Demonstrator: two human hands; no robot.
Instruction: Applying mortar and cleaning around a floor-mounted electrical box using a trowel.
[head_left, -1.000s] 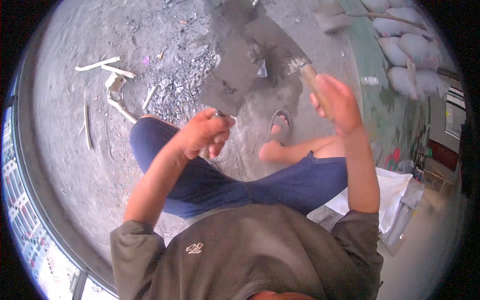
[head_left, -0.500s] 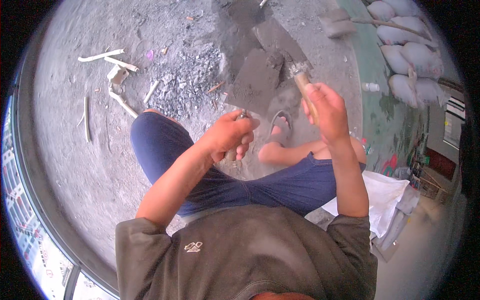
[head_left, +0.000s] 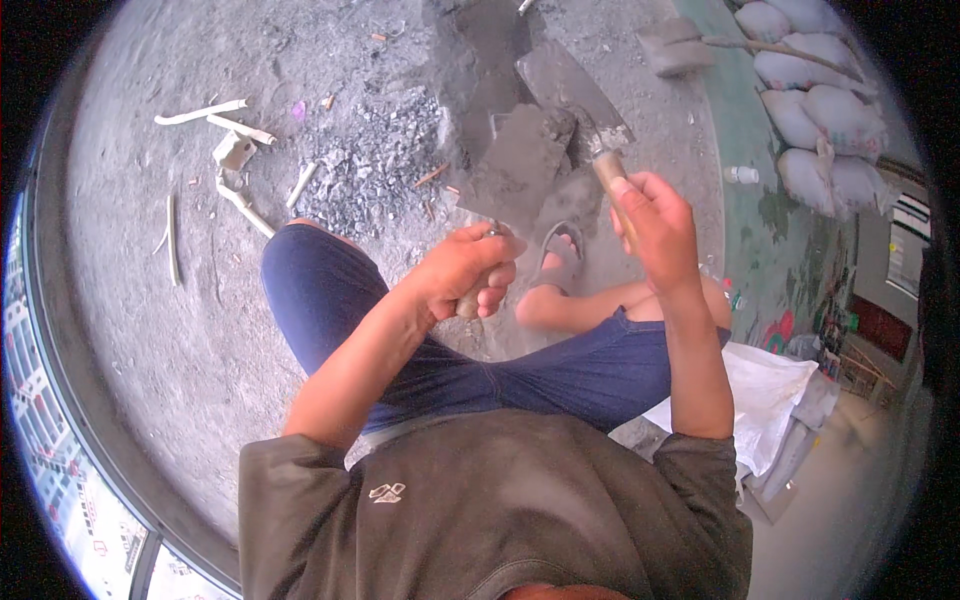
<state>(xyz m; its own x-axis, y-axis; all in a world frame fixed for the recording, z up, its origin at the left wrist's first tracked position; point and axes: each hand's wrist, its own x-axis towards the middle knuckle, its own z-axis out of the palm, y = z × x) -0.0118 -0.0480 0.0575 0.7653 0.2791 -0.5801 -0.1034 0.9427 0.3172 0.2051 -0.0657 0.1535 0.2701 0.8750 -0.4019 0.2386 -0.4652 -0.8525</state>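
Note:
My left hand [head_left: 473,272] is closed round the wooden handle of a square-bladed trowel [head_left: 500,183], whose flat blade carries dark grey mortar [head_left: 540,140]. My right hand [head_left: 653,220] grips the wooden handle of a second trowel [head_left: 570,90], its blade angled up and left beside the first, with lighter crust near the neck. Both blades are over a dark, damp patch of grey mix [head_left: 480,50] on the floor, in front of my folded legs and my sandalled foot [head_left: 560,255].
Grey gravel [head_left: 365,155], white pipe offcuts [head_left: 200,110] and a white fitting [head_left: 235,150] lie front-left. A shovel [head_left: 670,50] rests near stacked white sacks [head_left: 820,120] on the right. A white cloth [head_left: 750,400] is by my right thigh. A window [head_left: 70,450] curves along the left edge.
My left hand and its trowel have moved right. My right hand has shifted slightly, its trowel now lower and further right. Both hands stay closed on the handles.

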